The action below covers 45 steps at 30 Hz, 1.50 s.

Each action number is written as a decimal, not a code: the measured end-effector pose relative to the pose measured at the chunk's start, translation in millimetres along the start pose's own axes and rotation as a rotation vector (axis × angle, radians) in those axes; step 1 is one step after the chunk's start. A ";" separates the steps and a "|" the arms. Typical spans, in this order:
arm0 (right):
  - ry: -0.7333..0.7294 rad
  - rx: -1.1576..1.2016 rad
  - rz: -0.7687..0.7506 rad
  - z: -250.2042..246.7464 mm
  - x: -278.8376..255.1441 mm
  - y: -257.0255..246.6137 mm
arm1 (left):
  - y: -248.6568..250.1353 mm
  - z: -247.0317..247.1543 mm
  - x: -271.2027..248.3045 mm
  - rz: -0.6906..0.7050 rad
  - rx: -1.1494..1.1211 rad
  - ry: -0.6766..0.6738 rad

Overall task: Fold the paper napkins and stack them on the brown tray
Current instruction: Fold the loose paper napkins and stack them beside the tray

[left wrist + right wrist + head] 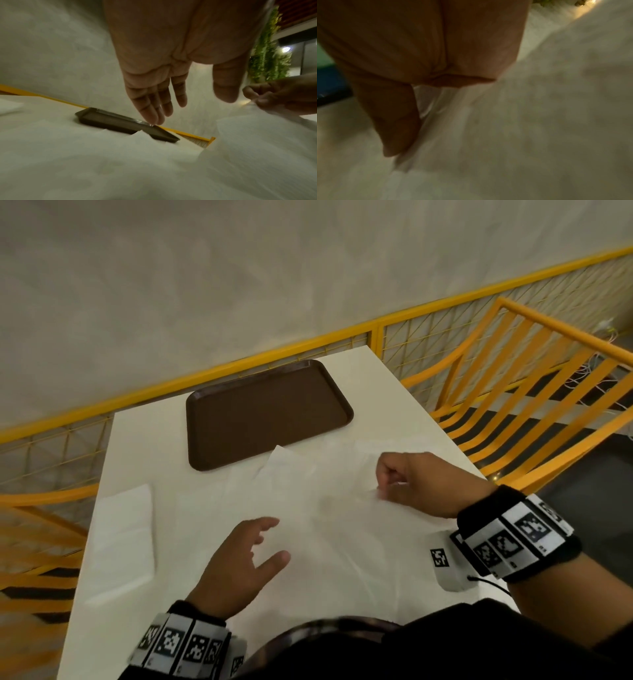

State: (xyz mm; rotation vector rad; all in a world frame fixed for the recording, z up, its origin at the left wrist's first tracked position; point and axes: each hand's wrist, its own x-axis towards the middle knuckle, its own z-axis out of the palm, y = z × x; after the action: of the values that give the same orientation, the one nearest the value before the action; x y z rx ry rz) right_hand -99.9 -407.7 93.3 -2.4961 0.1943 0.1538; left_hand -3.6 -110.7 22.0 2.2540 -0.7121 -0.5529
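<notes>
A brown tray [267,409] sits bare at the far side of the white table [383,392]; it also shows in the left wrist view, tray [109,121]. Thin white paper napkins [308,501] lie spread and overlapping across the table's middle. My right hand [390,484] pinches a raised edge of one napkin [257,135] between thumb and fingers. My left hand [270,539] hovers above the sheets with fingers straight and spread, holding nothing. In the right wrist view my right hand [409,135] is blurred against the napkin [522,121].
A folded white napkin [125,539] lies near the table's left edge. Yellow mesh railing [479,330] runs behind the table. A yellow slatted chair [534,392] stands at the right. The person's dark clothing fills the near edge.
</notes>
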 end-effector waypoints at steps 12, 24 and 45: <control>0.250 0.407 -0.252 -28.9 19.2 -79.0 | 42.7 -25.0 22.4 0.013 -0.490 -0.068; 0.361 0.802 -0.360 -50.2 19.9 -105.7 | 51.8 -35.9 28.1 -0.115 -0.647 -0.097; 0.191 0.761 -0.071 -19.6 20.4 -70.4 | 73.1 -110.1 18.5 0.203 -0.685 0.320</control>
State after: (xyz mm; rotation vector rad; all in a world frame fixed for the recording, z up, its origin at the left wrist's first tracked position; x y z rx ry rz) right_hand -66.2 -365.5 146.6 -1.7517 0.1962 -0.1649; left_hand 48.4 -112.4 144.8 1.5588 -0.4817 -0.2675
